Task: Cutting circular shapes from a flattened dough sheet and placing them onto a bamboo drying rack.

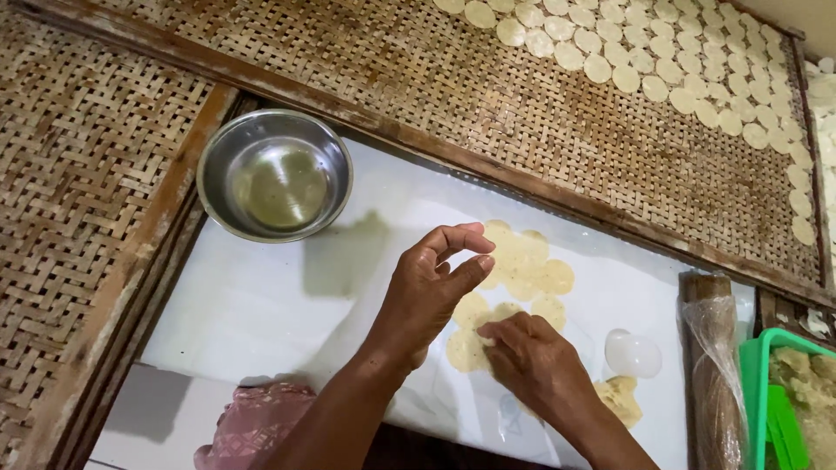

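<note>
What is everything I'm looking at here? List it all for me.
Metal bowl: one, silver, upper left of the white board.
White board: one, work surface.
Flat dough pieces: several, pale yellow, centre of the board.
Drying discs: many, cream, on the woven mat above.
Small cup: one, white, right of the hands.
Rolling pin: one, brown, plastic-wrapped, right.
Basket: one, green, far right.
Left hand: raised, fingers pinched.
Right hand: pressing the dough.

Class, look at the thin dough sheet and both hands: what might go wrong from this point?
1. The right hand pinches an edge of the thin pale dough sheet; it may tear.
2. The left hand hovers above the sheet and may dent it.
3. The shallow round steel bowl holding liquid could tip if bumped.
</note>
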